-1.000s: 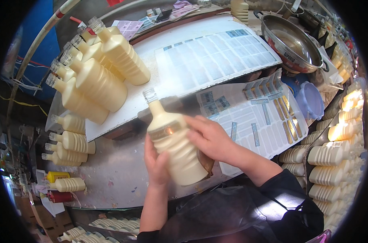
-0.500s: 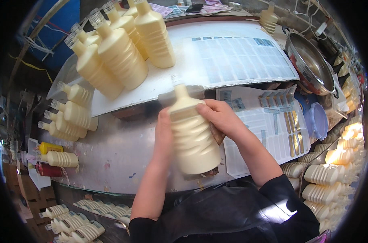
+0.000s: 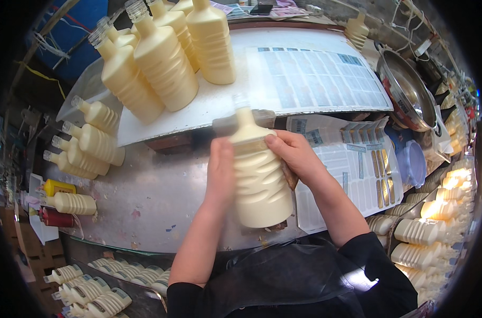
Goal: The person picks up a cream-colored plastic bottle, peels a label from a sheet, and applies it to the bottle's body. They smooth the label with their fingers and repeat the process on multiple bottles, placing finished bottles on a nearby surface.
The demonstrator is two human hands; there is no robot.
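A cream-coloured plastic bottle [image 3: 262, 193] with a clear narrow neck and wavy ridges leans upright between my two hands. A thin see-through band [image 3: 250, 139] crosses its shoulder. My right hand [image 3: 298, 156] grips the right side, its thumb pressed on the shoulder near the band's end. Along the left side lies my left hand [image 3: 220, 167], blurred, closed against the bottle with its fingers partly hidden. Brown, worn pieces of a support [image 3: 290, 176] show behind and below the bottle. Just right of it is a sheet of clear and gold labels [image 3: 336, 175].
Several cream bottles [image 3: 164, 69] stand on a white board [image 3: 241, 58], beside another label sheet [image 3: 320, 77]. More bottles [image 3: 100, 143] lie at the left, near a yellow container [image 3: 59, 187]. At right are a metal pan [image 3: 410, 87], a purple basin [image 3: 412, 163] and stacked bottles [image 3: 418, 231].
My view has shifted slightly, so the scene sits a little differently. My left hand is more blurred and its thumb has moved off the bottle's front. My right hand keeps its hold.
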